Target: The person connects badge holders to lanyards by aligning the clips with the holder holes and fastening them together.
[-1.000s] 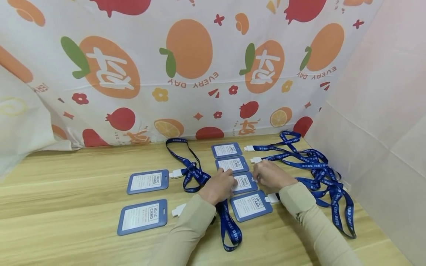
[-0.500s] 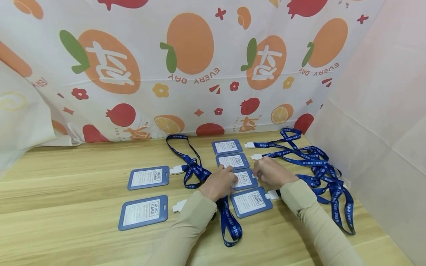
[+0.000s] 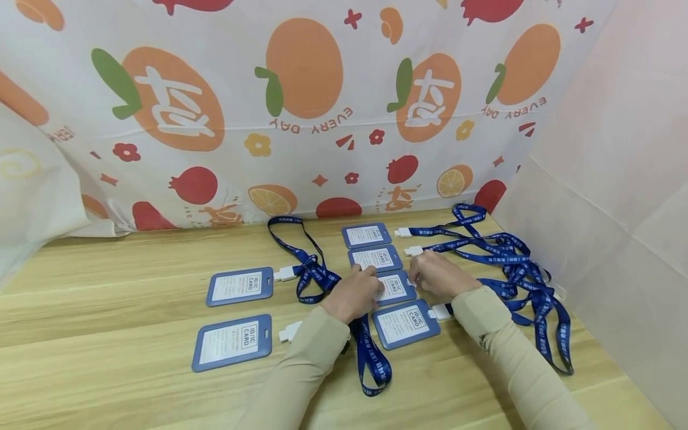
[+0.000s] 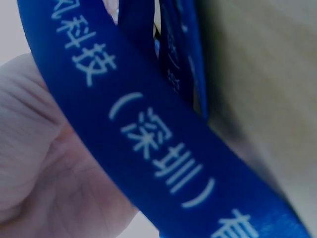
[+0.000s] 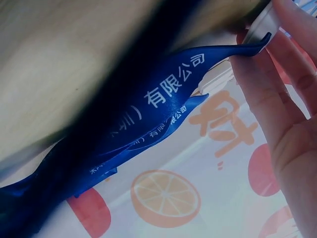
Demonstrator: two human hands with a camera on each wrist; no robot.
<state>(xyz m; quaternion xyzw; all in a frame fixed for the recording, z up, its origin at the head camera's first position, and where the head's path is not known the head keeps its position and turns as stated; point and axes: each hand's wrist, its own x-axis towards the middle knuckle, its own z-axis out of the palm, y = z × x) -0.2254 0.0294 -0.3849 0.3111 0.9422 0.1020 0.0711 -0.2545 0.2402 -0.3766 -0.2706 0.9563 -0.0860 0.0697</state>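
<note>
In the head view my left hand (image 3: 355,294) grips the left end of a blue-framed ID card holder (image 3: 396,287), third in the right-hand column. At that holder's slotted end, my right hand (image 3: 439,273) pinches a white plastic clip (image 5: 261,24) between fingers and thumb. From the clip runs a blue printed lanyard (image 5: 171,84), seen close up in the right wrist view. Another lanyard strap (image 4: 143,129) crosses in front of the left palm in the left wrist view. Just nearer lies a card holder (image 3: 406,325) with its white clip (image 3: 442,312) at the slot.
Two more card holders (image 3: 371,258) lie farther back in the column, loose clips (image 3: 402,232) beside them. On the left are another two holders (image 3: 233,342). Tangled lanyards (image 3: 518,272) spread toward the right wall; one bunch (image 3: 312,275) lies left of the column.
The head view has shifted slightly, so the table sits a little higher in frame. Both hands stay at the third card holder and its clip, with hardly any movement.
</note>
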